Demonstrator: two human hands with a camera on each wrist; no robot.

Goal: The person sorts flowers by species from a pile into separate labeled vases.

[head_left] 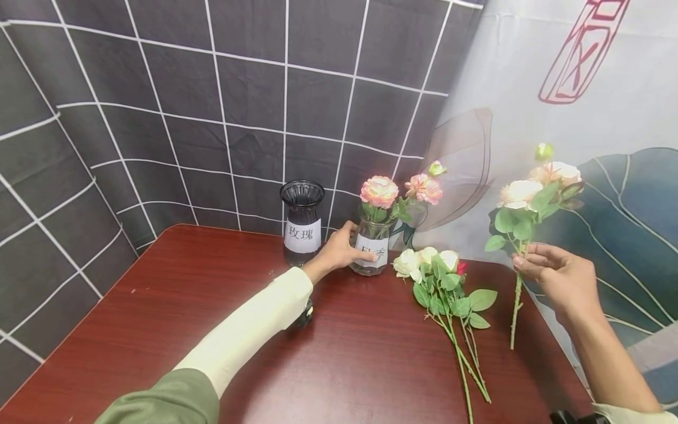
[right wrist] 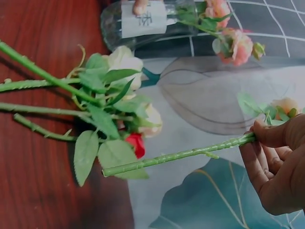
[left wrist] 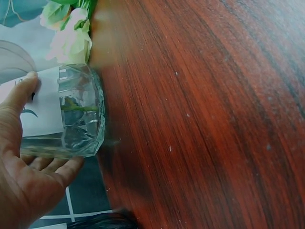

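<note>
My left hand [head_left: 343, 250] grips a clear glass vase [head_left: 369, 270] around its paper label, thumb across the front, fingers behind. Pink flowers [head_left: 379, 192] with green leaves stand in this vase. In the left wrist view the vase's faceted glass base [left wrist: 81, 121] shows, with a bit of green stem inside. At the right, my right hand [head_left: 564, 280] pinches the green stem of a pale peach flower spray [head_left: 521, 195], held upright above the table. The stem's cut lower end [right wrist: 112, 171] hangs free in the right wrist view.
A dark glass vase [head_left: 302, 197] with a white label stands left of the clear one. Several white flowers [head_left: 408, 264] and a red one [head_left: 461, 268] lie on the red-brown table [head_left: 159, 306] between my hands. Behind hang a dark grid cloth [head_left: 254, 94] and a pale printed cloth.
</note>
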